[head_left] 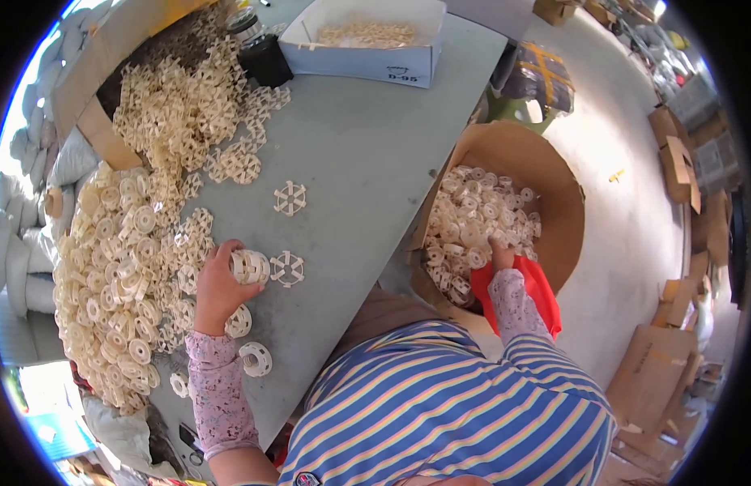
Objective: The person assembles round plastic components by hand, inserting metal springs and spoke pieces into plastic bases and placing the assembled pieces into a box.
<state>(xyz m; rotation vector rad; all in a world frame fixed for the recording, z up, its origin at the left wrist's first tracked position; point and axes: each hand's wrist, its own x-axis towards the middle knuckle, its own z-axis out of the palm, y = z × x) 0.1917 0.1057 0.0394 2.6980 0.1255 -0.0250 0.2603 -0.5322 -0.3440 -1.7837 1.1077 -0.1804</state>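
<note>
While the left hand grips a cream spool on the surface, the right hand reaches rightward into the box, its grip hidden.

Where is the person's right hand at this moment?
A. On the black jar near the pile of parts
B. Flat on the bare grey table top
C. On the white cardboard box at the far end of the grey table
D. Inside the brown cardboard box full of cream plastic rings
D: the right hand reaches down among the cream plastic rings inside the brown cardboard box beside the grey table.
</note>
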